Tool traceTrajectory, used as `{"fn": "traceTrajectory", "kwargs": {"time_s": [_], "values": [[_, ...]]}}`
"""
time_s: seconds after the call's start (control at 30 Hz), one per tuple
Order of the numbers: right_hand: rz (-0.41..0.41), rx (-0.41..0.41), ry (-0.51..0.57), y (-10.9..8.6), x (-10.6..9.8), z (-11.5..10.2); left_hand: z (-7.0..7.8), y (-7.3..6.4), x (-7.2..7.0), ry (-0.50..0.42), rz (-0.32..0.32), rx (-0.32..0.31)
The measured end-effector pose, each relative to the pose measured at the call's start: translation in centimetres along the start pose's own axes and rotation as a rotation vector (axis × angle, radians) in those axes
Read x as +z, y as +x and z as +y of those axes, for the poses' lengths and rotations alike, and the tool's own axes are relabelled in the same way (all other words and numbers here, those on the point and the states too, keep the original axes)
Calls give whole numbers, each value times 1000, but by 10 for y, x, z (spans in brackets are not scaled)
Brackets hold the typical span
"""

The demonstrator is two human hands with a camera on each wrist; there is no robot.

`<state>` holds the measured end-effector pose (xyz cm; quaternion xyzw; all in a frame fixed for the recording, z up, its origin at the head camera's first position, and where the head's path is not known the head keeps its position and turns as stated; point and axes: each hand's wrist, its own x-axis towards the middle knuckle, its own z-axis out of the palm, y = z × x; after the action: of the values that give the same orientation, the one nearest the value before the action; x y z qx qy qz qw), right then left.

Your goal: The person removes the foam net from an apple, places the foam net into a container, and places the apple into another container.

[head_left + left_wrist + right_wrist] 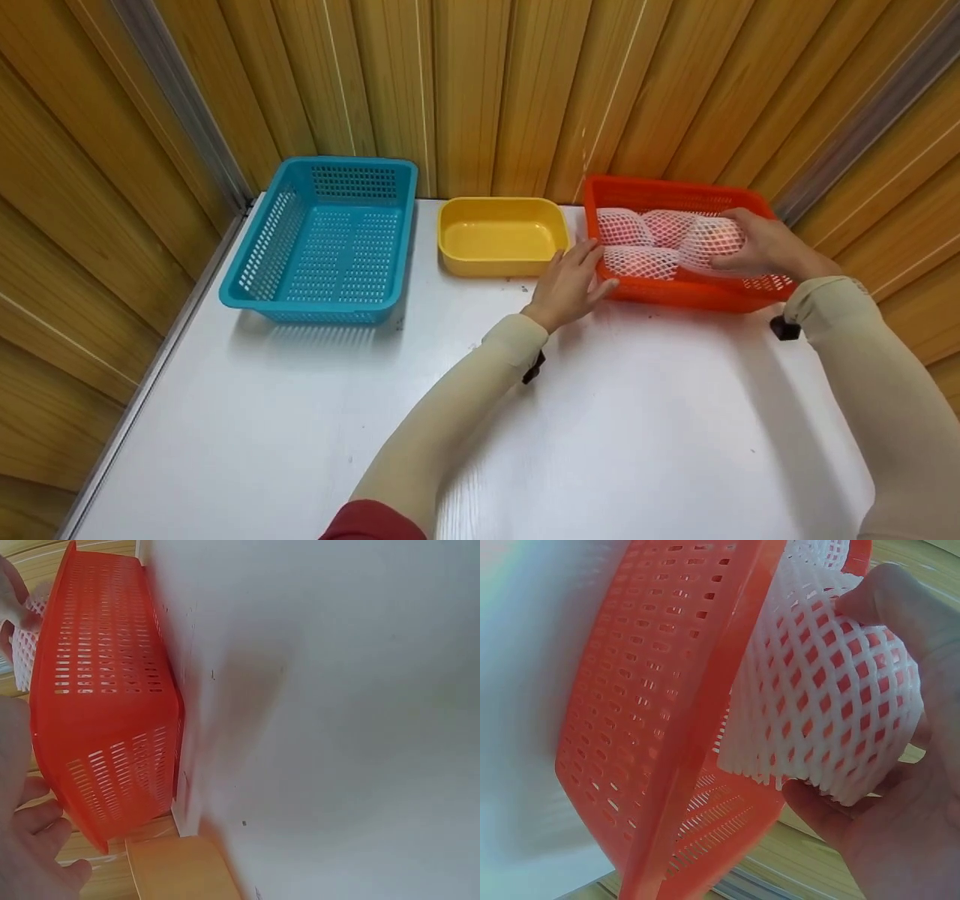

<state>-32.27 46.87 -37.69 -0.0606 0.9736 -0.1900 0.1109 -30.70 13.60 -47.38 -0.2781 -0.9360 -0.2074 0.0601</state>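
My right hand (776, 246) grips a reddish round fruit in a white foam net (712, 241) at the right end of the red-orange basket (675, 294). In the right wrist view, thumb and fingers wrap around the netted fruit (825, 690), which sits high by the basket's rim. Several more netted fruits (641, 262) lie in the left part of the basket. My left hand (568, 291) is at the basket's left front corner, its fingers extended along the rim. In the left wrist view those fingers (45, 817) lie beside the basket's end wall.
A yellow bowl (502, 266) stands just left of the red basket, close to my left hand. Farther left is a blue perforated basket (330, 315) with nothing in it. Wood-patterned walls (480, 90) enclose the white table (600, 435) at the back and sides.
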Motion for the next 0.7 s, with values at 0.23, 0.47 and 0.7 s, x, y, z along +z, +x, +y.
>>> {"fn": "traceTrajectory", "kwargs": {"time_s": [0.23, 0.47, 0.7], "values": [[0, 11, 26, -6, -1, 1, -4, -3, 1, -31, 4, 11], [30, -34, 1, -9, -3, 2, -10, -4, 3, -3, 35, 31], [66, -43, 9, -14, -3, 2, -13, -6, 3, 1, 53, 54]]}}
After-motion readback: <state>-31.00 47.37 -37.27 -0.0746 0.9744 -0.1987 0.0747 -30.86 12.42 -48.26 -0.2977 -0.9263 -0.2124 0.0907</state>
